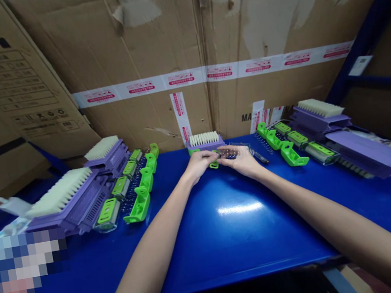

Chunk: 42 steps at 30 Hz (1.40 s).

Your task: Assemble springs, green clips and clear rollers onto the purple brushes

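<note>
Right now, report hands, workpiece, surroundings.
Left hand, right hand close together at green plastic piece. Metal spring by right hand. Bristle-topped purple block behind.

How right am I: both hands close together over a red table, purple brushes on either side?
The colour is wrong: the head view shows a blue table, not red. The left hand and right hand are close together over it, purple brushes on either side.

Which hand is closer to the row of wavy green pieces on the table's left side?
The left. The left hand is to the right of the wavy green pieces, apart from them; the right hand is farther right, beyond the left hand.
</note>
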Available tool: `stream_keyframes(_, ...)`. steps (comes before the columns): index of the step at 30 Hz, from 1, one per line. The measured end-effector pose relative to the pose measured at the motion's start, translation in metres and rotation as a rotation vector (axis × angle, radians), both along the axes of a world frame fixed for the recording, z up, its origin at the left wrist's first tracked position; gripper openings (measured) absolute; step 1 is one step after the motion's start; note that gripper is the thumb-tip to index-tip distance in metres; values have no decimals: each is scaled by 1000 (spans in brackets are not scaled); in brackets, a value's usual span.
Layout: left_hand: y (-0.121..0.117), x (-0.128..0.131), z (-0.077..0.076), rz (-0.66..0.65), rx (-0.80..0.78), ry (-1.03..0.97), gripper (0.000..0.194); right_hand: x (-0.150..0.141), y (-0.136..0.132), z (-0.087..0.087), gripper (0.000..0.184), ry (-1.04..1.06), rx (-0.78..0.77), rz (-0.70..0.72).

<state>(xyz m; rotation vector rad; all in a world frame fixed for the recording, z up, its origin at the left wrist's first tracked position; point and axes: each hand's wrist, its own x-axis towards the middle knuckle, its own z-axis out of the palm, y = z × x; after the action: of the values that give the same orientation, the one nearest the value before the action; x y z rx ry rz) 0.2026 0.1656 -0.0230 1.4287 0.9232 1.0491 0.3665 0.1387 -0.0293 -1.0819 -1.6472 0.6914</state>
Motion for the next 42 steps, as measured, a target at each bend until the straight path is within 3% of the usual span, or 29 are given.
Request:
stream_keyframes(2,0,1,-1,0,-22,-27,23,0,-3,4,39,8,10,-30)
stream_keyframes(5,0,1,-2,-40,-93,-97,26,-2,-6,10,42,157,-115,-16)
stream_keyframes(10,-1,0,2,-184,-145,-204,30,0,-9,12,43,408,-295,100)
stream_keyframes(14,-4,-1,7,-207,-197,-262,31,3,-7,11,40,503,-346,191)
stream_keyframes(18,-5,5,8,-155,-168,-289,34,5,-4,12,40,505,-313,157)
stream_keyframes(22,-3,11,4,-43,-67,-202,35,7,0,8,39,306,-147,6)
stream_keyframes(26,-1,9,1,-16,-6,-155,34,7,2,4,36,206,-29,-48)
stream_keyframes(33,-4,-1,9,-169,-40,-68,31,5,-3,8,42,241,-140,66)
stream_keyframes(39,-6,0,12,-192,-111,-150,26,4,-7,16,43,437,-242,116)
stream_keyframes(42,-4,1,10,-138,-104,-179,24,5,-6,18,43,459,-228,83)
